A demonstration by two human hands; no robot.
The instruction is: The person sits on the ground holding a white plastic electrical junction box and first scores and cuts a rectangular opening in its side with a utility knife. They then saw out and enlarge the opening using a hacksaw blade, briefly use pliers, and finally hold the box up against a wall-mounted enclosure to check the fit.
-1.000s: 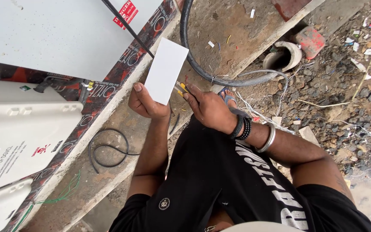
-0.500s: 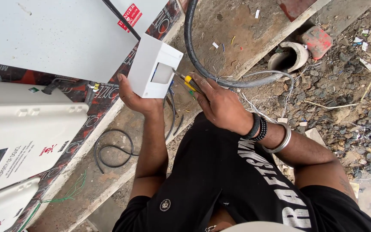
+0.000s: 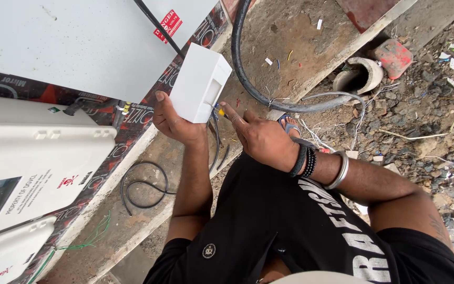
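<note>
- My left hand [image 3: 177,122] grips the white box [image 3: 199,83], not yet mounted, off the wall.
- My right hand [image 3: 261,138] pinches a yellow-tipped tool [image 3: 220,112] at the box's underside; wires [image 3: 215,139] hang loose.

Daylight all over, soft and even, probably overcast since shadows are weak, just a faint dark patch under the white box [image 3: 199,83] and the arms. The big white panel [image 3: 69,42] top left is bright but not blown out. Focus is sharp throughout, no motion blur. Wide lens bends straight lines a bit near the edges.
</note>
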